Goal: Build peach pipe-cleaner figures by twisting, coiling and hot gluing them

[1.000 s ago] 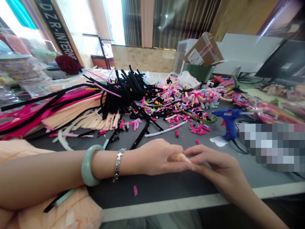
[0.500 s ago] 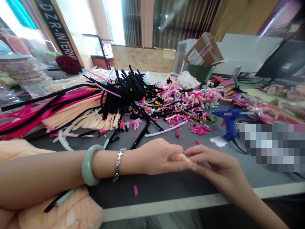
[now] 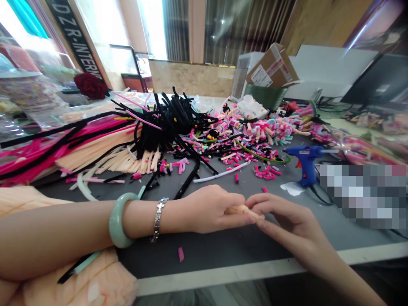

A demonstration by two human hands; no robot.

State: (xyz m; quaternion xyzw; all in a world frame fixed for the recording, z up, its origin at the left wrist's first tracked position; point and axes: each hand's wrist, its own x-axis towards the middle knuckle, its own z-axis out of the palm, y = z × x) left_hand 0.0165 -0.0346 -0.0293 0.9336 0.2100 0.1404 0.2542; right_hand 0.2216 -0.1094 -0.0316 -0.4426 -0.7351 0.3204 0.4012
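Note:
My left hand (image 3: 208, 209), with a pale green bangle and a silver bracelet on its arm, is closed round a short peach pipe cleaner piece (image 3: 245, 210). The piece looks bent or twisted, and part of it lies hidden inside the fist. Its free end sticks out to the right. There my right hand (image 3: 291, 225) pinches it, thumb tip below and bent fingers above. Both hands are just over the grey table (image 3: 223, 255), close to its front edge. A small pink pipe cleaner piece (image 3: 181, 254) lies nearer me.
Long peach pipe cleaners (image 3: 108, 142) and a black bundle (image 3: 165, 119) lie behind my left arm. Colourful small pieces (image 3: 248, 127) are heaped at the back. A blue glue gun (image 3: 307, 163) stands at the right with its cable. A cardboard box (image 3: 272, 68) sits farther back.
My right thumb and fingers have shifted slightly and spread a little, so more of the peach pipe cleaner's end shows. My left hand has stayed in place.

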